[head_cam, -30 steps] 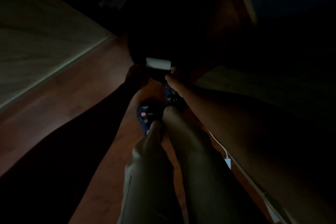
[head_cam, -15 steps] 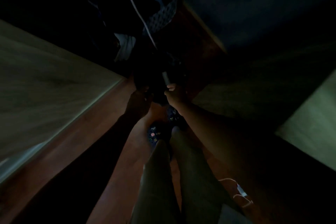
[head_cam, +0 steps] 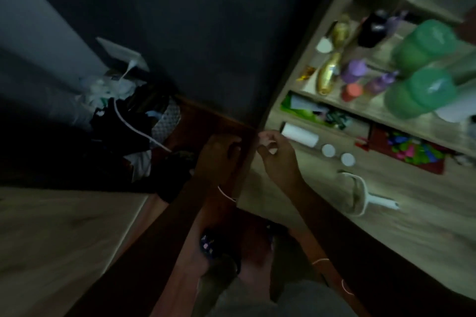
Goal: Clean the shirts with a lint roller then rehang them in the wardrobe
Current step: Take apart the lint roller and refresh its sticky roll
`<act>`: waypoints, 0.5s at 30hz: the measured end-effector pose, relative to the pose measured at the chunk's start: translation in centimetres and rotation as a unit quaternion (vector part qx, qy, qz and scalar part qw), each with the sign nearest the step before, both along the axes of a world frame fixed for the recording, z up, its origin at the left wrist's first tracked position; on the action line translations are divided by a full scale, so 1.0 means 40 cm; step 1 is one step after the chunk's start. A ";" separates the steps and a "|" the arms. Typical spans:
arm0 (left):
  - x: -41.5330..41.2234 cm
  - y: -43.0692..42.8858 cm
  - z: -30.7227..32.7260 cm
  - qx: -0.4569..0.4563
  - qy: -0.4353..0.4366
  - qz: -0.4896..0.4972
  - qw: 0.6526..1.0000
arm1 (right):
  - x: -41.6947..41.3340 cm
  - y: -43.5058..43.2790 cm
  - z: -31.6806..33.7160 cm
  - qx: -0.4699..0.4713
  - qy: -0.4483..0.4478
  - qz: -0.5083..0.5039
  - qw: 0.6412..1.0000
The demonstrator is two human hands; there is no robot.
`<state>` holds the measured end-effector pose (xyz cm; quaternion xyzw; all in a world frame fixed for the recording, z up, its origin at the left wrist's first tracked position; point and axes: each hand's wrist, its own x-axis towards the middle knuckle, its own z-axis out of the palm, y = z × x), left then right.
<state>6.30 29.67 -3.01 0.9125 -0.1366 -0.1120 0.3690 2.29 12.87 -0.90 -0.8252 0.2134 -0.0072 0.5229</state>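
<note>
At the edge of the surface (head_cam: pixel 386 234), my right hand (head_cam: pixel 279 162) pinches a pale scrap (head_cam: pixel 271 150), likely a spent sheet for discarding. My left hand (head_cam: pixel 219 157) is curled; I cannot tell around what. The lint roller (head_cam: pixel 300 134) lies just beside, parked on the surface.

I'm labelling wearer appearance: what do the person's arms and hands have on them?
No sleeves or gloves show. The left hand has a thin pale band at its wrist; the right hand looks bare, though the dim light hides small details.
</note>
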 end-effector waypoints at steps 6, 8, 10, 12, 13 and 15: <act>0.008 -0.343 -0.013 0.076 -0.093 -0.160 0.980 | -0.101 -0.306 -0.046 -0.098 0.032 -0.041 0.994; 0.009 -0.429 -0.017 0.117 -0.101 -0.203 0.967 | -0.125 -0.391 -0.081 -0.139 0.030 -0.023 0.990; 0.019 -0.488 -0.026 0.190 -0.088 -0.195 0.958 | -0.140 -0.463 -0.105 -0.179 0.037 0.011 0.983; 0.017 -0.513 -0.032 0.234 -0.056 -0.173 0.955 | -0.144 -0.512 -0.117 -0.204 0.032 0.038 0.978; 0.009 -0.518 -0.041 0.250 -0.047 -0.166 0.953 | -0.140 -0.527 -0.121 -0.210 0.037 0.046 0.976; -0.002 -0.535 -0.041 0.293 -0.045 -0.150 0.943 | -0.122 -0.541 -0.114 -0.191 0.072 0.061 0.977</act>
